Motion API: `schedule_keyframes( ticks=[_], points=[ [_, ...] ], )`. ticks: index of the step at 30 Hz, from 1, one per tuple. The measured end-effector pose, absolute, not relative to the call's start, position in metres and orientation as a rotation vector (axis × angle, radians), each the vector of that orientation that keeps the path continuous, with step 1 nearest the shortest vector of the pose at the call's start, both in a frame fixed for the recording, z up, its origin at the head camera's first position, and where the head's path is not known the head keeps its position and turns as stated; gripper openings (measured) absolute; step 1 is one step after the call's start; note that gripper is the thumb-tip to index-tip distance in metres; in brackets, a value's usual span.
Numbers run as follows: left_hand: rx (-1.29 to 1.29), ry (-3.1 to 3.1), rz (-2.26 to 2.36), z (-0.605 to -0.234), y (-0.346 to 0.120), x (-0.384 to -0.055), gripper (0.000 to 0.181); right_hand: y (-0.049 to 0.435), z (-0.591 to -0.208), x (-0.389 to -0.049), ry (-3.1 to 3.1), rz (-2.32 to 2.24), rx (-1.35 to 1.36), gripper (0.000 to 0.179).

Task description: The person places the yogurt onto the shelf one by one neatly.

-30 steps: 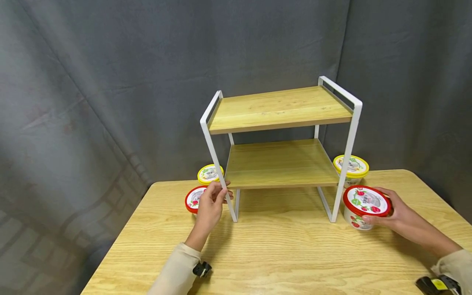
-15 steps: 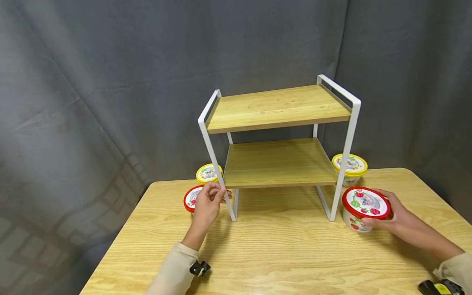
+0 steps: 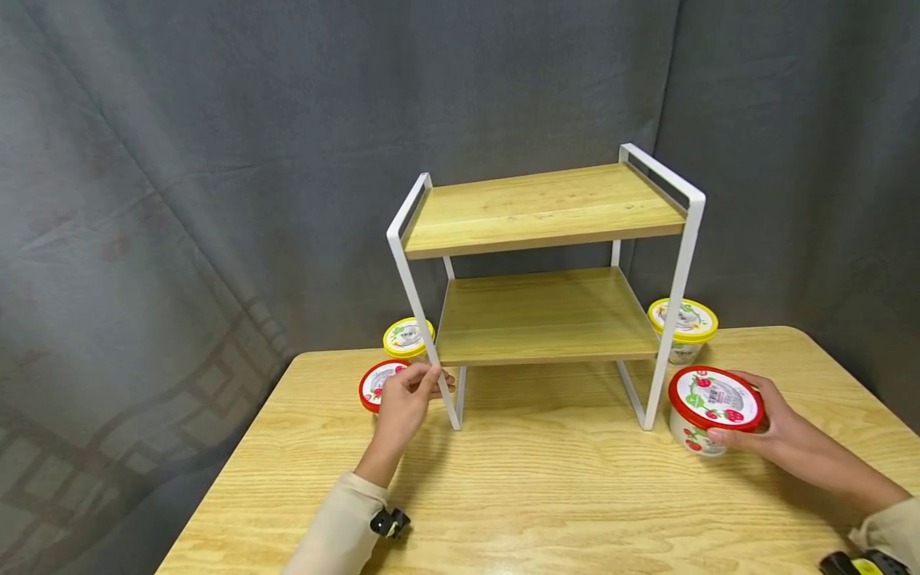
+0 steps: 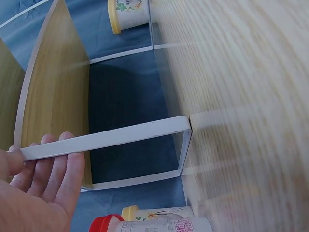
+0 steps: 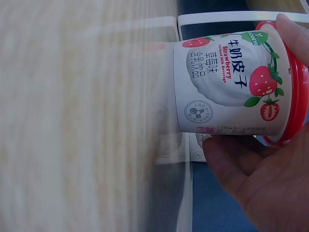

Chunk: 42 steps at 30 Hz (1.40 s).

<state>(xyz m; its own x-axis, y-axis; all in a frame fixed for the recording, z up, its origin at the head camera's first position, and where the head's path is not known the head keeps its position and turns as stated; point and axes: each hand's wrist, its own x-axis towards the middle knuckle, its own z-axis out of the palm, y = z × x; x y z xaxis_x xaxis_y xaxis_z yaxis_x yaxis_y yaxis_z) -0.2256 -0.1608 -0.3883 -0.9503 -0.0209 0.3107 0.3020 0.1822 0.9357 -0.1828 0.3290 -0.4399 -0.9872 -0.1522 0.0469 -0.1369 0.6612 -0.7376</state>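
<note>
A two-tier shelf (image 3: 546,315) with wooden boards and white metal frames stands on the table. My left hand (image 3: 404,409) pinches its front left leg (image 4: 111,137), thumb on one side and fingers behind. At the right, my right hand (image 3: 779,423) grips a strawberry milk cup (image 5: 227,82) with a red lid, thumb and fingers around its side. In the right wrist view its base is at the tabletop, the cup apparently upright. Another red-lidded cup (image 3: 375,385) sits just left of my left hand, partly hidden by it.
A yellow-lidded cup (image 3: 406,337) stands behind the left leg, another yellow-lidded cup (image 3: 683,323) behind the right leg. The wooden table (image 3: 546,495) ends at a grey curtain (image 3: 287,160) along the back.
The cup in my right hand has shifted slightly toward me, a little away from the shelf's right leg. My left hand stays on the left leg, and the shelf stands as before.
</note>
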Motion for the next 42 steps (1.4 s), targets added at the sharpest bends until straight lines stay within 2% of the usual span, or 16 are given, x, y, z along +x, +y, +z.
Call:
schedule_keyframes(
  ticks=[11,17,42],
  points=[
    [-0.276,-2.235,-1.822,-0.389,-0.161,-0.226,0.015,0.328,-0.439,-0.181,2.849,-1.286,-0.301,0.092],
    [-0.243,-2.244,-1.822,-0.390,-0.161,-0.226,0.008,0.327,-0.435,-0.183,2.806,-1.208,-0.231,0.097],
    [-0.212,-2.264,-1.790,-0.394,-0.159,-0.226,0.006,0.323,-0.431,-0.180,2.771,-1.135,-0.244,0.102]
  ],
)
